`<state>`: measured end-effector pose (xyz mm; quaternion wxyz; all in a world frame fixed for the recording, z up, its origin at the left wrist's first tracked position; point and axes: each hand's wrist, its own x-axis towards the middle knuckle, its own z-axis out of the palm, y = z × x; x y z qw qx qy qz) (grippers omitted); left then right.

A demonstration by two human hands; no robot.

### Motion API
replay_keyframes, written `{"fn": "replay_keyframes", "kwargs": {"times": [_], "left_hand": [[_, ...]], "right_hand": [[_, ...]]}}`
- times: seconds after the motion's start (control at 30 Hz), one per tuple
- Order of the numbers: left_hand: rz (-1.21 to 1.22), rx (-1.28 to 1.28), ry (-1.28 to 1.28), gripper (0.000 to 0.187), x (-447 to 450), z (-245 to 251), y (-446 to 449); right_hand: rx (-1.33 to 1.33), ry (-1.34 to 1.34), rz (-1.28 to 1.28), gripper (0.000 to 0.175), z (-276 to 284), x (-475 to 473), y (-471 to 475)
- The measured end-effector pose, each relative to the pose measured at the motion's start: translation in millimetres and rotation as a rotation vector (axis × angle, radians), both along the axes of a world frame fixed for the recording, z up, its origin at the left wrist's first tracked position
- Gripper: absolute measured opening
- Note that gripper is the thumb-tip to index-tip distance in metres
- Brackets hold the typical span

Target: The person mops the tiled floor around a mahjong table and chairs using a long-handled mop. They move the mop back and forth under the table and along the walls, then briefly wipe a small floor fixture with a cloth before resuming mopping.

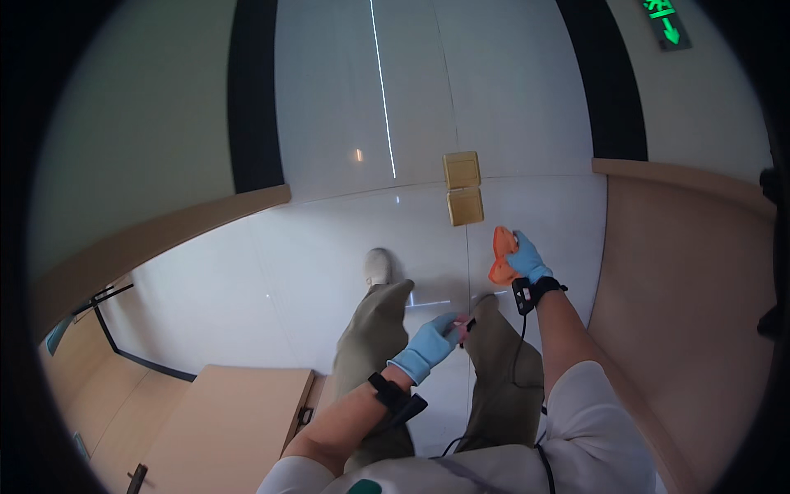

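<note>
My right hand (pixel 531 258), in a light blue glove, grips a bright orange, two-lobed object (pixel 503 247) over the floor; its exact kind is unclear. My left hand (pixel 431 343), gloved in the same blue, is closed around a small pink item with black parts (pixel 461 327), mostly covered by the fingers. That hand is in front of my legs, nearer to my body than the right. Black straps with devices circle both wrists, and a dark cable runs down from the right-wrist device (pixel 523 296).
Two brass-coloured square floor plates (pixel 464 188) lie ahead on the pale, glossy tile floor (pixel 321 247). A tan panel (pixel 679 259) rises at the right. At lower left is a tan cabinet door (pixel 228 420) with dark hardware. Dark door-frame strips flank the passage; a lit green exit sign (pixel 668 25) is upper right.
</note>
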<state>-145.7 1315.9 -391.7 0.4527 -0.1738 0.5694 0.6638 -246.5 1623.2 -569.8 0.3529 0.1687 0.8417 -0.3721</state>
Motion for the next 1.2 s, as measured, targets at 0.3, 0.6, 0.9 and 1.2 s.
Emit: {"fn": "replay_keyframes", "kwargs": {"times": [0.3,0.6,0.9,1.2], "left_hand": [[-0.603,-0.205,0.793,0.045,-130.8,-83.9,8.5],[-1.356,0.013,1.053,0.049,-155.5,-127.6,46.3],[-1.618,0.023,1.037,0.045,-151.3,-153.4,54.2],[-1.470,0.017,1.142,0.033,-141.7,-137.3,33.7]], "right_hand": [[0.340,0.428,0.180,0.070,-194.8,-176.5,-35.4],[0.463,0.686,0.094,0.037,-254.0,-14.3,-45.7],[0.099,0.632,-0.218,0.026,-241.0,-51.8,-9.0],[0.385,0.242,0.095,0.032,-203.7,-80.0,-52.4]]}}
